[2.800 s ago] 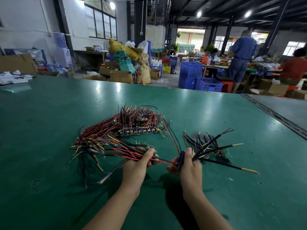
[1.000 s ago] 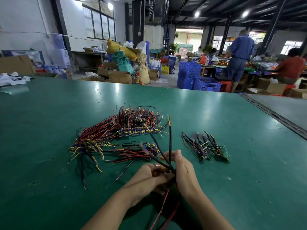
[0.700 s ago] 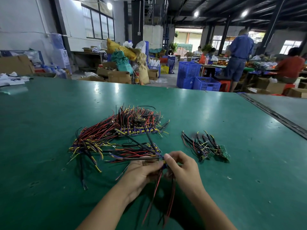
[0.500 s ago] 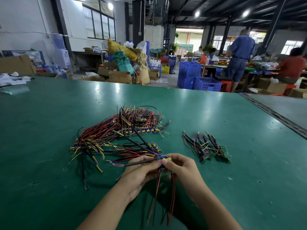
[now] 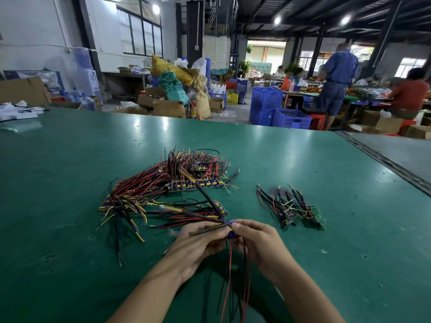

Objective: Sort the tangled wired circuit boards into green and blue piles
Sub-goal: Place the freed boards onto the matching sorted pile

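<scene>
Left hand (image 5: 198,244) and right hand (image 5: 258,241) together pinch a small blue wired board (image 5: 231,229) above the green worktop (image 5: 70,159), wires hanging below. Large tangled pile (image 5: 168,192) lies just beyond; the green-board pile (image 5: 291,208) sits to the right, apart.

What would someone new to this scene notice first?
First, the big tangle of red, black and yellow wires sprawled left of centre on the green table. Just in front of it, the left hand and right hand hold one small wired board between them, its wires dangling toward the person. To the right lies a smaller pile with green boards.
</scene>
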A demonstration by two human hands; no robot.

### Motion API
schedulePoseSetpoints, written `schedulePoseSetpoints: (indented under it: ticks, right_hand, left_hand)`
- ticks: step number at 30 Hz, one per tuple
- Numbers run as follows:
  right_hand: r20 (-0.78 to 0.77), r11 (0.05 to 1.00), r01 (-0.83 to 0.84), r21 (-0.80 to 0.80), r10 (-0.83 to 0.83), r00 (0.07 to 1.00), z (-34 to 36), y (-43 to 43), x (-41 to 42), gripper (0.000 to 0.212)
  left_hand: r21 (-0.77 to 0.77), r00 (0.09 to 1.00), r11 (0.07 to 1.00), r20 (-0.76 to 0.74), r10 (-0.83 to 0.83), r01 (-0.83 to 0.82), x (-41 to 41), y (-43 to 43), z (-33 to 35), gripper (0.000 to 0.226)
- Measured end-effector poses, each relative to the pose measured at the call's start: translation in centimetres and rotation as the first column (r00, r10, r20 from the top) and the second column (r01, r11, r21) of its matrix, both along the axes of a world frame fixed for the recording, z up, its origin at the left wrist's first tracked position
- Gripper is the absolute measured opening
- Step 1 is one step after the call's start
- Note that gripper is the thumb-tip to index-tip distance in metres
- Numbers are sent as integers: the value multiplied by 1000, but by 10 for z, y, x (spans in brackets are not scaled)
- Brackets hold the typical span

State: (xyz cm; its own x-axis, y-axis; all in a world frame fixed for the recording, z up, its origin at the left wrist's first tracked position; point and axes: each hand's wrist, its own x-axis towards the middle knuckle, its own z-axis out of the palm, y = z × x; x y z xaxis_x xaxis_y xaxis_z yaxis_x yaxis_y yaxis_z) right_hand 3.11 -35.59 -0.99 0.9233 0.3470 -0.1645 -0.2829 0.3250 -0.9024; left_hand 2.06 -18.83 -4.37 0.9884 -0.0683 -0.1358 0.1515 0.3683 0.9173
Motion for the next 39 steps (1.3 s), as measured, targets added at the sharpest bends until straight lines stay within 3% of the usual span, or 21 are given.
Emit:
schedulePoseSetpoints:
  ticks: [10, 24, 31, 35, 39]
  right_hand:
    - [-133, 995, -102, 0, 101, 986, 1, -5, 0, 25]
    - [-321, 993, -85, 82, 107, 941, 2, -3, -2, 16]
    - [-383, 992, -75, 101, 108, 917, 3, -2, -4, 12]
    - [-483, 954, -6, 299, 157, 861, 9, -3, 1, 13]
    - [-435, 951, -34, 307, 173, 884, 13, -7, 0, 13]
  left_hand:
    - [-29, 996, 999, -89, 22, -25, -2, -6, 7, 4]
    - [-73, 985, 997, -173, 7, -20, -1, -5, 7, 15]
    - [-89, 984, 996, -176, -33, 18, -6, -3, 15, 9]
    - [-161, 979, 987, -202, -27, -6, -9, -4, 21, 3]
    - [-214, 983, 975, -182, 21, -61, -11, -4, 28, 5]
